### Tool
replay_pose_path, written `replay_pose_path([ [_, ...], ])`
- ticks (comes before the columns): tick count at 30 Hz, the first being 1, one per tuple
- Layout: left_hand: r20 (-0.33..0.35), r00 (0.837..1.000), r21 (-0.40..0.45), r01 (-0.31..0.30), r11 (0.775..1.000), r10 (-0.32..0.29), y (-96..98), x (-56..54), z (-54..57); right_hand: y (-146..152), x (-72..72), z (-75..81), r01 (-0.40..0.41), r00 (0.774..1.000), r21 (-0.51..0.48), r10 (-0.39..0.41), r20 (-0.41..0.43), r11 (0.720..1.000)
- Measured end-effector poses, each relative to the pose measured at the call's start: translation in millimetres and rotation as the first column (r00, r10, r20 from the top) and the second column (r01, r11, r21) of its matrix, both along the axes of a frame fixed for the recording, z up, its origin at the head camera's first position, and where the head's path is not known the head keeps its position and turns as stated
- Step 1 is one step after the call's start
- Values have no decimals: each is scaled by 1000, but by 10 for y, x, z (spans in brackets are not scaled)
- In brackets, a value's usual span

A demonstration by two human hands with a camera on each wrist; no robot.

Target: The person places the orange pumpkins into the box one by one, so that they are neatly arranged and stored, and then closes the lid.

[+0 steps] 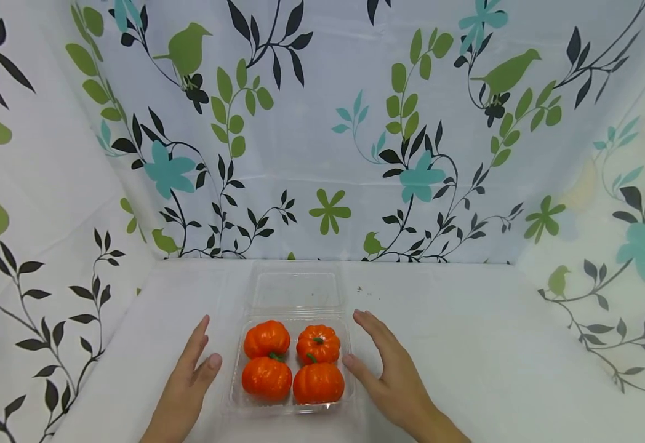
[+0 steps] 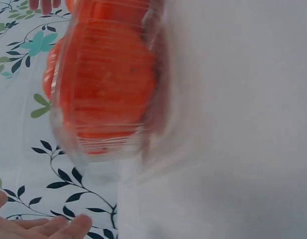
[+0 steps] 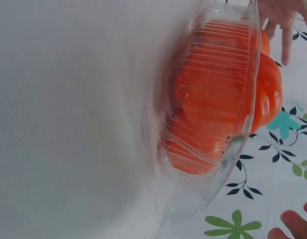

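A clear plastic clamshell container (image 1: 237, 384) lies on the white surface with its lid (image 1: 297, 289) folded back behind it. Inside sit several orange toy pumpkins with green stems, among them a front left pumpkin (image 1: 267, 378) and a back right pumpkin (image 1: 318, 343). To the left of the container, my left hand (image 1: 186, 381) is apart from it, fingers extended. My right hand (image 1: 394, 375) is at the right side, fingers extended, its thumb close to the rim; whether it touches cannot be told. Both wrist views show the ridged container wall (image 2: 108, 89) with orange behind it.
A white table surface (image 1: 455, 326) spreads around the container. Behind it hangs a white cloth (image 1: 300, 154) printed with leaves, birds and flowers, and similar cloth flanks both sides. Small dark marks (image 1: 359, 289) are on the surface near the lid.
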State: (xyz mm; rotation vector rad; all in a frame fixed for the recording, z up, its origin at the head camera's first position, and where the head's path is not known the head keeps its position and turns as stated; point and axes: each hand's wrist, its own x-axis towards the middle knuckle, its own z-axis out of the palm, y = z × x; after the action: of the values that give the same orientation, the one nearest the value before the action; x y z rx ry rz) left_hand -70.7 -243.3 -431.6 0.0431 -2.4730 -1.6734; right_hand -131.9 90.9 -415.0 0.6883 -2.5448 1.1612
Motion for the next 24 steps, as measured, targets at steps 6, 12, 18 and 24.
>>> replay_pose_path([
  [6, -125, 992, 69, 9, 998, 0, -36, -78, 244, 30, -75, 86, -26, 998, -25, 24, -52, 999],
  [12, -310, 951, 151, 37, 988, 12, -46, -184, 450, 57, -200, 202, -15, 995, -80, 7, -104, 997],
  [18, -378, 926, 166, 63, 984, 4, -118, -368, 527, 69, -369, 275, -32, 994, -155, 14, -111, 987],
  [24, -244, 965, 394, 186, 900, -92, -260, -629, 435, 42, -603, 314, -49, 996, -303, 67, 51, 952],
])
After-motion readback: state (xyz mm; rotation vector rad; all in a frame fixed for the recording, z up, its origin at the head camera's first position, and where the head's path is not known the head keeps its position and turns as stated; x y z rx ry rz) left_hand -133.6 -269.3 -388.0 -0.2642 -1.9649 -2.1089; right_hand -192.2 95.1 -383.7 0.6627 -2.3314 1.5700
